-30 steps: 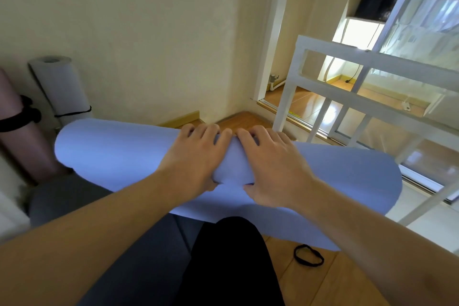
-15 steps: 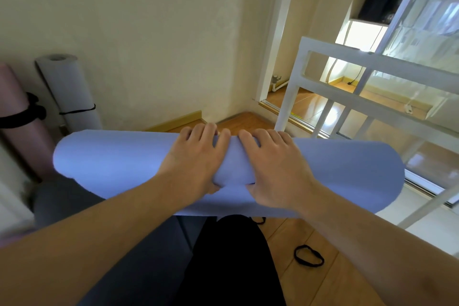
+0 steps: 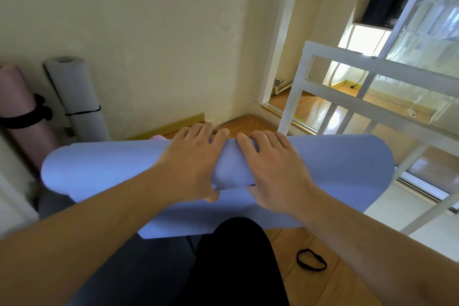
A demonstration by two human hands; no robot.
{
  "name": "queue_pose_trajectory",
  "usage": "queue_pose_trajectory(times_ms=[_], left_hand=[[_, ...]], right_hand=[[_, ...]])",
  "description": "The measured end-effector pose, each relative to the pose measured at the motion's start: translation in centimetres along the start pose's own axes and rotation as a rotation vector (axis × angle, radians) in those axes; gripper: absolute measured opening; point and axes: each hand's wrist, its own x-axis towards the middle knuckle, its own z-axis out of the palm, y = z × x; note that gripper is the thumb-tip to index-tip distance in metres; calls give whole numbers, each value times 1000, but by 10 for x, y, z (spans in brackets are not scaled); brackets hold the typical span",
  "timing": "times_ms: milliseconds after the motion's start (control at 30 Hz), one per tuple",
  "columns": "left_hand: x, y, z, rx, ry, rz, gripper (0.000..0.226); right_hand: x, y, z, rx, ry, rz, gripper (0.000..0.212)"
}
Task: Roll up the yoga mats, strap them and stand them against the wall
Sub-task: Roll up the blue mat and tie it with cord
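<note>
The blue yoga mat (image 3: 323, 164), partly rolled, lies crosswise in front of the person above a black-clad leg (image 3: 238, 263), its loose end hanging below the roll. Both hands grip the roll at its middle, side by side: the left hand (image 3: 191, 164) and the right hand (image 3: 275, 171) each curl fingers over the top with thumbs beneath. Two rolled mats stand against the wall at left, one pink mat (image 3: 19, 112) and one grey mat (image 3: 77, 99), each strapped with a black band. One loose black strap (image 3: 311, 259) lies on the wooden floor (image 3: 335, 288).
</note>
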Motion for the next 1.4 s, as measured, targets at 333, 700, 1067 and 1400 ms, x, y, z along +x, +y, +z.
queue_pose_trajectory(times_ms=[333, 700, 1067, 1400], left_hand=[[-1, -11, -4, -20, -72, -73, 93], [-16, -10, 2, 75, 9, -77, 123], [-12, -24, 0, -161, -99, -81, 101], [-28, -3, 30, 163, 94, -83, 133]], right_hand=[[0, -8, -10, -77, -37, -44, 141], [14, -8, -14, 8, -52, -25, 102], [9, -10, -18, -68, -135, -89, 135], [18, -11, -27, 134, -163, -25, 86]])
